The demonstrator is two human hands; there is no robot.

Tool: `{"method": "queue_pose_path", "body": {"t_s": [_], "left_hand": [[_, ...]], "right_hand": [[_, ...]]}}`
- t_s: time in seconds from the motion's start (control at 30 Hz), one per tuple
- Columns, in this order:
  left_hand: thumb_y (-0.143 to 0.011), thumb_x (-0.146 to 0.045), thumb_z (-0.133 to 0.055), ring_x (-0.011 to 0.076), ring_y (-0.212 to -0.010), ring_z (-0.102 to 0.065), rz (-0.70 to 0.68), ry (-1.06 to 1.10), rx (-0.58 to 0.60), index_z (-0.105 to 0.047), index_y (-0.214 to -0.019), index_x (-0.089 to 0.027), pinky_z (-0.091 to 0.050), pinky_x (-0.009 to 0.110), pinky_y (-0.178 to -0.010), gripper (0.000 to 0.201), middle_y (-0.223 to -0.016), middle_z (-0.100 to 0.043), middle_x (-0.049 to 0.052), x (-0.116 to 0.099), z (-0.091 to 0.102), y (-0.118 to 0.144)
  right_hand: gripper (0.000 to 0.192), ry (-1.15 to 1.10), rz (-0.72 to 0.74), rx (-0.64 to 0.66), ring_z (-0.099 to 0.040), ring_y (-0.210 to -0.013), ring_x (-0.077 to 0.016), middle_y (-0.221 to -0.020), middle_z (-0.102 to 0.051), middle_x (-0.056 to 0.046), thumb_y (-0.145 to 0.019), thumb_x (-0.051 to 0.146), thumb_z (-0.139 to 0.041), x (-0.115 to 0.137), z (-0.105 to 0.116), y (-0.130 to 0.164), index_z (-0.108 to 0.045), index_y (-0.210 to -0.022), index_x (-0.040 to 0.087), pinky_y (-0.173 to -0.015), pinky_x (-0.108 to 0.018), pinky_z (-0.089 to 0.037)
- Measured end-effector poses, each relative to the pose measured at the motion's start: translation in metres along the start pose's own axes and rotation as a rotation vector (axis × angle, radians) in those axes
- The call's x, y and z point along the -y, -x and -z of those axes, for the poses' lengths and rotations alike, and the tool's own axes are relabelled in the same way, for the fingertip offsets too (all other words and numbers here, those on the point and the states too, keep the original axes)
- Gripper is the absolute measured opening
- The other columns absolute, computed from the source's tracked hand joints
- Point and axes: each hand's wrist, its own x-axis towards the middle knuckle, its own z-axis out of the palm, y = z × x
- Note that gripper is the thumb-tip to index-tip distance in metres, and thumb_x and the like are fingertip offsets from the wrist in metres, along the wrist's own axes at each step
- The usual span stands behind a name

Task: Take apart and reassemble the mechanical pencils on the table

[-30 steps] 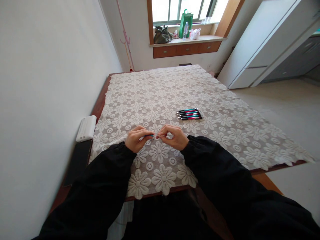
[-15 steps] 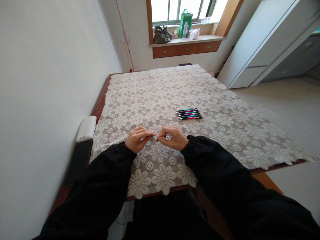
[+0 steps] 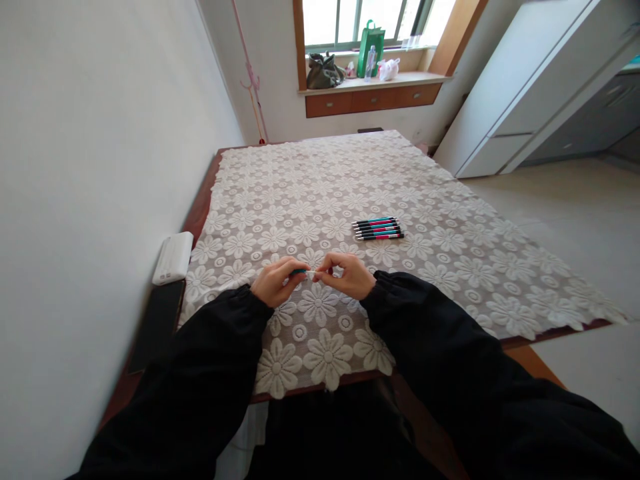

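Over the near part of the tablecloth my left hand (image 3: 275,281) is closed, thumb and fingers pinching a teal pen barrel (image 3: 299,271). Most of that barrel is hidden behind the fingers. A thin white piece (image 3: 311,272) bridges the short gap between my hands, in line with the teal part. My right hand (image 3: 345,275) is closed in a pinch on the white piece's other end. Whether the two parts are joined is too small to tell. Beyond my right hand lie several pens (image 3: 377,229) in a row, with black, teal and red barrels and silvery tips.
A flowered lace tablecloth (image 3: 320,200) covers the table. At the left edge, against the wall, are a white box-shaped device (image 3: 173,258) and a dark flat panel (image 3: 157,327). A windowsill with bags (image 3: 371,50) stands beyond the far end.
My left fingers have shifted slightly, so more of the teal barrel shows. My right hand has barely moved, and the row of pens stays put.
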Motion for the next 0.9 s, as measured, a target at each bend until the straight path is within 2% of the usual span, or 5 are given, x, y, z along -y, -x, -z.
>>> {"method": "queue_pose_path", "body": {"t_s": [0.13,0.27,0.5,0.8,0.9], "left_hand": [[-0.101,-0.023,-0.055,0.0119,-0.074,-0.062,-0.028,-0.028,0.010,-0.065,-0.110,-0.019,-0.050,0.023,-0.067,0.015,-0.089,-0.068,0.003,-0.004,0.001,-0.001],[-0.101,-0.021,-0.053,0.0117,-0.072,-0.062,-0.007,-0.057,-0.154,-0.064,-0.105,-0.018,-0.049,0.023,-0.066,0.012,-0.086,-0.069,0.003,-0.005,0.000,0.000],[-0.100,-0.024,-0.053,0.0114,-0.068,-0.060,0.061,-0.114,-0.248,-0.063,-0.103,-0.019,-0.049,0.024,-0.064,0.011,-0.082,-0.068,0.001,-0.003,-0.001,0.002],[-0.099,-0.025,-0.054,0.0116,-0.066,-0.061,0.112,-0.143,-0.247,-0.063,-0.100,-0.020,-0.050,0.024,-0.063,0.010,-0.082,-0.070,0.002,-0.005,-0.001,0.000],[-0.099,-0.024,-0.053,0.0116,-0.067,-0.061,0.121,-0.144,-0.256,-0.062,-0.100,-0.020,-0.050,0.024,-0.063,0.010,-0.082,-0.069,0.001,-0.004,-0.001,0.001]], "right_hand": [[0.012,0.038,0.014,-0.013,-0.060,-0.064,-0.0121,-0.075,-0.073,0.001,-0.088,0.028,-0.072,-0.002,-0.002,0.000,-0.065,-0.082,0.020,-0.064,-0.026,-0.048],[0.019,0.108,0.092,0.032,-0.065,-0.085,-0.0170,-0.094,-0.074,-0.003,-0.087,0.031,-0.075,-0.007,-0.003,-0.001,-0.066,-0.101,0.022,-0.080,-0.032,-0.054],[0.052,0.396,0.305,0.421,-0.040,-0.144,-0.0323,-0.154,-0.050,-0.012,-0.091,0.041,-0.072,-0.019,-0.008,0.002,-0.060,-0.139,0.024,-0.118,-0.056,-0.035],[0.029,0.379,0.322,0.399,-0.062,-0.124,-0.0229,-0.127,-0.070,-0.012,-0.102,0.029,-0.054,-0.020,-0.007,-0.001,-0.069,-0.125,0.018,-0.111,-0.040,-0.048],[0.037,0.425,0.338,0.395,-0.051,-0.139,-0.0267,-0.145,-0.058,-0.014,-0.100,0.034,-0.059,-0.019,-0.007,0.001,-0.065,-0.133,0.019,-0.117,-0.045,-0.042]]}}
